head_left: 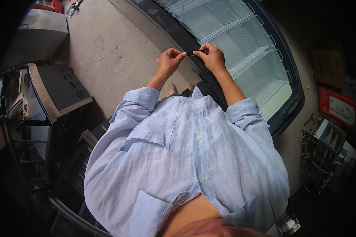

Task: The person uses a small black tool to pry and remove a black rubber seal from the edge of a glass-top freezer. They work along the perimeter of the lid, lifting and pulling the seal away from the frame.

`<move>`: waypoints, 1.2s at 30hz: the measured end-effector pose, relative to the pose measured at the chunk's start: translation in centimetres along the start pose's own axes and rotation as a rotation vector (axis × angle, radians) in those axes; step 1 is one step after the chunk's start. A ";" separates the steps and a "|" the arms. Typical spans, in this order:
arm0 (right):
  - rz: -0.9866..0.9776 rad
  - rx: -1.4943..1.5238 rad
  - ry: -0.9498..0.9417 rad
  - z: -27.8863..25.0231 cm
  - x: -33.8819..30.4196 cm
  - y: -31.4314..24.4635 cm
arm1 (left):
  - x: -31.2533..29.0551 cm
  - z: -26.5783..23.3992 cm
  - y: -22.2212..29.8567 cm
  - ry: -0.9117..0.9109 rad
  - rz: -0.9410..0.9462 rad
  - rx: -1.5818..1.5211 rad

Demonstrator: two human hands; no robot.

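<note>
A small, thin black strip [190, 53] is stretched between my two hands, and I cannot make out its exact kind. My left hand [170, 61] pinches one end of it between thumb and fingertips. At the other end, my right hand [213, 58] is closed in a similar pinch. Both hands are raised over the near side of a chest freezer with a dark rim [296, 81]. White wire baskets [247, 49] line the inside of the freezer, beside my right hand.
Concrete floor [103, 43] lies to the left of the freezer. Farther left stand a white cabinet [37, 33] and a dark appliance with a vented panel [63, 85]. A red box [337, 106] and metal equipment [328, 138] sit at the right.
</note>
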State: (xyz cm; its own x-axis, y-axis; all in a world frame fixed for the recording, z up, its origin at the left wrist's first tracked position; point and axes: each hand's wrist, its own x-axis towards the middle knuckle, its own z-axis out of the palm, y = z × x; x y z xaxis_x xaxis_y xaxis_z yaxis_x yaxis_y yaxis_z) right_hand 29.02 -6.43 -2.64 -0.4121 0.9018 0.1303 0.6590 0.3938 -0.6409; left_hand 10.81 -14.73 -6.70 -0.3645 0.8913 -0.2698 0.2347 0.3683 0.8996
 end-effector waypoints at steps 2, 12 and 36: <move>0.047 0.024 0.006 0.0 0.3 -0.1 | 0.0 -0.1 1.1 0.029 0.007 0.031; 0.037 0.033 0.021 0.1 0.2 -0.1 | 0.1 -0.1 1.1 0.057 0.036 0.022; 0.024 0.013 0.045 0.0 -0.8 0.3 | -0.2 -0.4 1.9 0.011 0.053 0.154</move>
State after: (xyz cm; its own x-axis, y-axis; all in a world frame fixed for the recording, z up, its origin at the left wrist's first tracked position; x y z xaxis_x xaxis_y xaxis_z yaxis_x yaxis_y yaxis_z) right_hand 29.53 -7.00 -2.89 -0.3677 0.9180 0.1488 0.6595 0.3702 -0.6543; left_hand 10.97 -14.26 -4.77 -0.3579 0.9079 -0.2184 0.3890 0.3576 0.8490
